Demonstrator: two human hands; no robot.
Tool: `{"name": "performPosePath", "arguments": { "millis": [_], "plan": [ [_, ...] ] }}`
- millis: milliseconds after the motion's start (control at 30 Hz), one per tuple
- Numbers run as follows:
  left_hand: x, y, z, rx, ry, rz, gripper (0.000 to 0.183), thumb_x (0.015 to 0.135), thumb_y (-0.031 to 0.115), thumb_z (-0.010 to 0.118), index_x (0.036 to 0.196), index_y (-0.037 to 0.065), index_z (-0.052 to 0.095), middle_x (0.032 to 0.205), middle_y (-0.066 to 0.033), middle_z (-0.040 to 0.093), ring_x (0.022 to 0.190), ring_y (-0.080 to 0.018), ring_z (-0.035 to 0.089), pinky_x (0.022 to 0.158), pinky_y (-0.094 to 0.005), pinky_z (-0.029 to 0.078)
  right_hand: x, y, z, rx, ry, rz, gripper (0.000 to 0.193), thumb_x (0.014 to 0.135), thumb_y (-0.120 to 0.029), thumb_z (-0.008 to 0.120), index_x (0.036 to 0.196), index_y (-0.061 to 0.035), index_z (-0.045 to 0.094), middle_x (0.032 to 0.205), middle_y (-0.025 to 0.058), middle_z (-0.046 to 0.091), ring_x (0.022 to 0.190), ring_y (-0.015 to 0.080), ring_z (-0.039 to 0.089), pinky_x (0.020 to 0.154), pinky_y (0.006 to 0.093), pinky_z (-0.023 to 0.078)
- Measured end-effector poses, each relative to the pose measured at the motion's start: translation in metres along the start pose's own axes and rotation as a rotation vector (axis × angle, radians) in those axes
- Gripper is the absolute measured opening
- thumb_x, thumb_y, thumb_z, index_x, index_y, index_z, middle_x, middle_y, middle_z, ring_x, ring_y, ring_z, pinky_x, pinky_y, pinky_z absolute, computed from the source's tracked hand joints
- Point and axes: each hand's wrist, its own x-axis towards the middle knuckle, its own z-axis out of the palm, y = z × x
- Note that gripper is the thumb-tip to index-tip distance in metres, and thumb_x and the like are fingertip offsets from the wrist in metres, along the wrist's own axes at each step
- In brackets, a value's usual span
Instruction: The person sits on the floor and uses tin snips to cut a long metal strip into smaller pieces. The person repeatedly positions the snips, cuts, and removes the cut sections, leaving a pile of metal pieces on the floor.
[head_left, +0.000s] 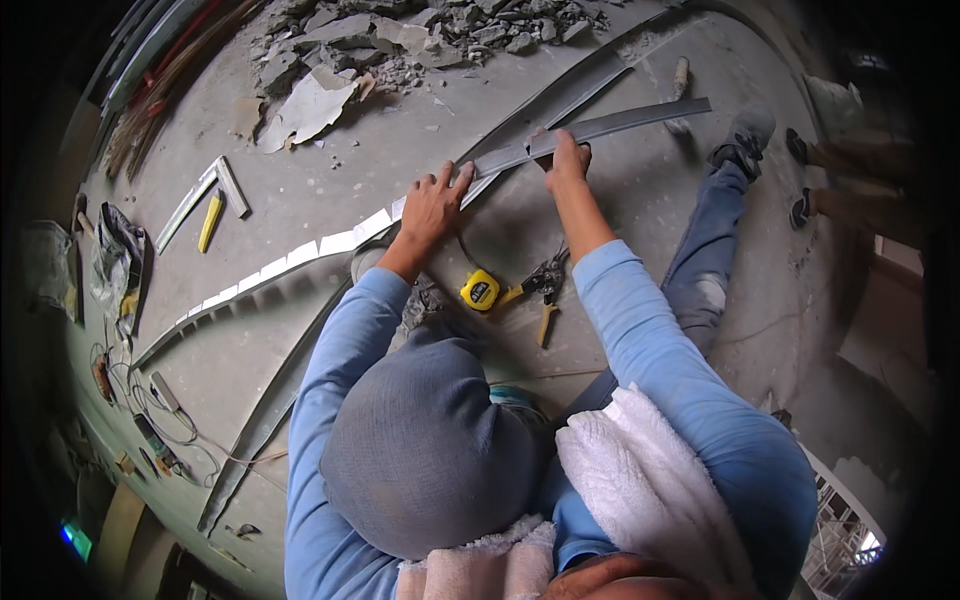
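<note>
- White terry towel (640, 470): soft, looped pile, draped over your right shoulder, nearest the camera.
- Yellow tape measure (480, 290): squat plastic case on the concrete floor (330, 190), between your forearms.
- Yellow-handled metal snips (545, 285): lie just right of the tape, nearer your right arm.
- Left hand (432, 205): open, fingers spread, palm pressed flat on the long grey sheet-metal strip (610, 125).
- Right hand (567, 160): fingers closed over the strip's edge, gripping it just right of the left hand.
- The strip: thin, dull, smooth; its long axis runs from the hands up to the right, free end well beyond your right hand.
- Notched curved metal track (300, 255): white tabs, sweeps away left from your left hand.
- Broken plaster rubble (400, 40): rough grey heap, farthest off.
</note>
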Motion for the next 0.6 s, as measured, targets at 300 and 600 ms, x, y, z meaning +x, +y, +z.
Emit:
{"name": "performPosePath", "arguments": {
  "millis": [300,600],
  "plan": [
    [-0.019,0.056,-0.008,-1.016,-0.242,-0.447,0.049,0.090,0.041,0.074,0.121,0.007,0.061,0.128,-0.0172,0.057,0.110,-0.0294,0.059,0.087,-0.0409,0.050,0.015,0.007,-0.003,0.000,-0.044,0.004,0.033,0.094,-0.003,0.057,0.123,0.0048,0.041,0.112,0.0198,0.060,0.092,0.0311,0.071,0.075,0.0502,0.065],
    [-0.004,0.052,0.024,-2.358,0.135,-1.012,0.046,0.093,0.026,0.073,0.129,0.006,0.053,0.117,-0.0140,0.064,0.116,-0.0299,0.061,0.102,-0.0466,0.049,-0.045,0.005,-0.013,-0.061,-0.179,0.084,0.034,0.097,-0.009,0.063,0.125,-0.0021,0.046,0.117,0.0161,0.062,0.098,0.0292,0.068,0.082,0.0496,0.062]
  ]
}}
